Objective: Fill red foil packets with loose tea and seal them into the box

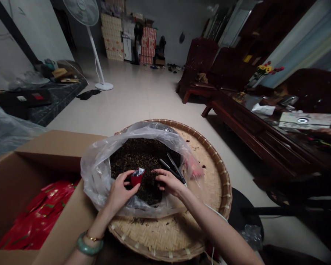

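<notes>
My left hand (124, 188) pinches a small red foil packet (136, 179), its silvery open end facing up. Just to the right, my right hand (168, 182) hovers over dark loose tea leaves (138, 152), fingers curled and apart; I make out nothing in them. The leaves fill a clear plastic bag (98, 165) with its mouth spread wide. A pair of tongs (173, 167) with a dark handle lies on the leaves beyond my right hand. Under the bag is a round woven bamboo tray (215, 180) with scattered leaf bits.
A cardboard box (63, 143) at the left holds many red packets (44, 209). Beyond the tray, a white standing fan (96, 55) is on the tiled floor. A dark wooden table (245, 121) with clutter stands at the right. A black round stool (245, 206) is beside the tray.
</notes>
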`<state>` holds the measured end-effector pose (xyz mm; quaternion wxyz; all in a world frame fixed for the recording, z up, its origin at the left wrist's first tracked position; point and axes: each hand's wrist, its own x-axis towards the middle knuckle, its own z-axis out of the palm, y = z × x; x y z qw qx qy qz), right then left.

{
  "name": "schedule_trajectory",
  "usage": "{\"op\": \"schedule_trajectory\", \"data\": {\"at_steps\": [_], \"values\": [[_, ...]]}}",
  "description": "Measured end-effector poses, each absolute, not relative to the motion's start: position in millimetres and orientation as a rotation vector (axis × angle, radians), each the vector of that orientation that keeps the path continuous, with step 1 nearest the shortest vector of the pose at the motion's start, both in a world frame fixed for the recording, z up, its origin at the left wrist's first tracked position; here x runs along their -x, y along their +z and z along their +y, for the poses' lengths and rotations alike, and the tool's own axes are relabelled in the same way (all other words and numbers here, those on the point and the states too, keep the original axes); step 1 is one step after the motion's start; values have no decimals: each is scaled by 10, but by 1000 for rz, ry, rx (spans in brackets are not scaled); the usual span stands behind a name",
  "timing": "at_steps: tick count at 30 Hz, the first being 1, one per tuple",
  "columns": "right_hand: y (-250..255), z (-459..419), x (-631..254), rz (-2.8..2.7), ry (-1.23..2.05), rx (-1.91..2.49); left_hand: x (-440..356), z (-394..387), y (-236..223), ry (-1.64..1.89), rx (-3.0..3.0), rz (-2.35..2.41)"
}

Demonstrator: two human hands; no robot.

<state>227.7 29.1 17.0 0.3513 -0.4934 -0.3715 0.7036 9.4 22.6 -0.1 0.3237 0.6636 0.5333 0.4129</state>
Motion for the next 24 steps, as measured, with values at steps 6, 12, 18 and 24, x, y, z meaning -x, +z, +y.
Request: {"op": "schedule_trajectory", "data": {"at_steps": [6, 12, 18, 24], "values": [[207, 175, -2332, -281, 2085, 1018, -118, 237, -17, 1073, -1745, 1387], [294, 150, -2299, -48, 2077, 942, -143, 234, 7, 1105, -1754, 1398], [362, 114, -2298, -63, 2080, 845, -172, 234, -28, 1099, -1749, 1399], [363, 97, -2305, -84, 2076, 770, -170, 230, -34, 1084, -1750, 1410]]}}
